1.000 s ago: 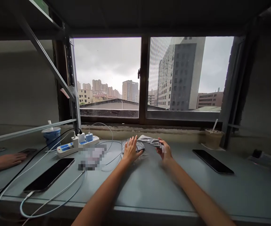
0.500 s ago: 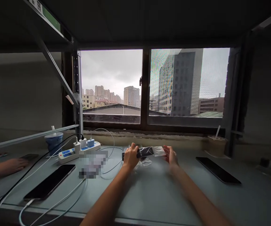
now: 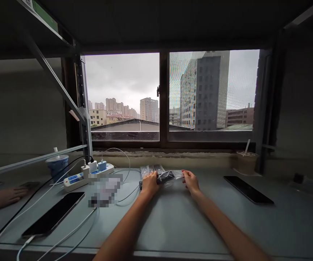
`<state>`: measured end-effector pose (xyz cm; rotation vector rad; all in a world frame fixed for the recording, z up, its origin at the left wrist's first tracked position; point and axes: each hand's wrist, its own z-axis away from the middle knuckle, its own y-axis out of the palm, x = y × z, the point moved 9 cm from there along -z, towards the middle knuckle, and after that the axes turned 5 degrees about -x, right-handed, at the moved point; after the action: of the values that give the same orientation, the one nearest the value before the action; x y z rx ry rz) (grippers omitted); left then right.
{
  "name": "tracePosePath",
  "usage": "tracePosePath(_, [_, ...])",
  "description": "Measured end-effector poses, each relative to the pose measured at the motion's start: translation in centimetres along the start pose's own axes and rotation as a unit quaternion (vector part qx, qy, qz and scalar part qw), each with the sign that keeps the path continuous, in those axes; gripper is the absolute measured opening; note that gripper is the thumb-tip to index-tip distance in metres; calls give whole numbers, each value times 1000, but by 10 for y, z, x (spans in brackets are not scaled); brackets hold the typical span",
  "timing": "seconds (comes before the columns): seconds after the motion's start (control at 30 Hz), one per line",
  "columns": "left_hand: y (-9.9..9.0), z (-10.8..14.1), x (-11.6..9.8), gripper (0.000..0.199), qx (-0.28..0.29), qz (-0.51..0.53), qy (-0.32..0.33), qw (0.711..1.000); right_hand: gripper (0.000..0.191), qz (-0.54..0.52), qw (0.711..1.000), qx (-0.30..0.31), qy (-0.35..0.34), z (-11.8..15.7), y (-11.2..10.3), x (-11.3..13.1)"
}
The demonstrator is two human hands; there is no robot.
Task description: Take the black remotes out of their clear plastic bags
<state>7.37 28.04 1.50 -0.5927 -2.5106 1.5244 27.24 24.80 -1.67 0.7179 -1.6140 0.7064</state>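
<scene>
My left hand (image 3: 150,184) is closed round a long black item (image 3: 165,177) in a clear plastic bag, just above the table. What kind of item it is, I cannot tell. The bag's loose end (image 3: 177,174) sticks out to the right, where my right hand (image 3: 191,182) pinches it between thumb and fingers. Behind my left hand lie more clear plastic packets (image 3: 147,170), partly covered by it.
On the left are a power strip (image 3: 74,181) with chargers, a phone (image 3: 54,214) on a cable, a blurred-out object (image 3: 106,192) and a blue cup (image 3: 57,168). Another person's hand (image 3: 6,197) rests far left. A phone (image 3: 248,189) and brown drink cup (image 3: 244,163) stand right.
My right hand has moved left and its fingers have closed on the bag's end. Both hands are slightly lower relative to the window, and the view has turned a little.
</scene>
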Motion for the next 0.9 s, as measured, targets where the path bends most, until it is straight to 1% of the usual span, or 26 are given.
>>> tracePosePath(0.13, [2,0,-2,25,10,1,-3,1000,34,1,1000,1,10,4,4,0])
tracePosePath(0.3, [2,1,-3,25,9,5,-5,1000,36,14,1000,-13,21,0,0,-4])
tracePosePath(0.53, [0,2,-4,27,-4,9,-1,1000,32,32,999,-1,9,-7,-1,-11])
tracePosePath(0.7, [-7,0,0,24,-33,15,-10,999,34,25,1000,-6,-9,-6,-3,-5])
tracePosePath(0.9, [-16,-2,2,25,-75,5,-19,997,32,4,1000,-2,-26,2,2,6])
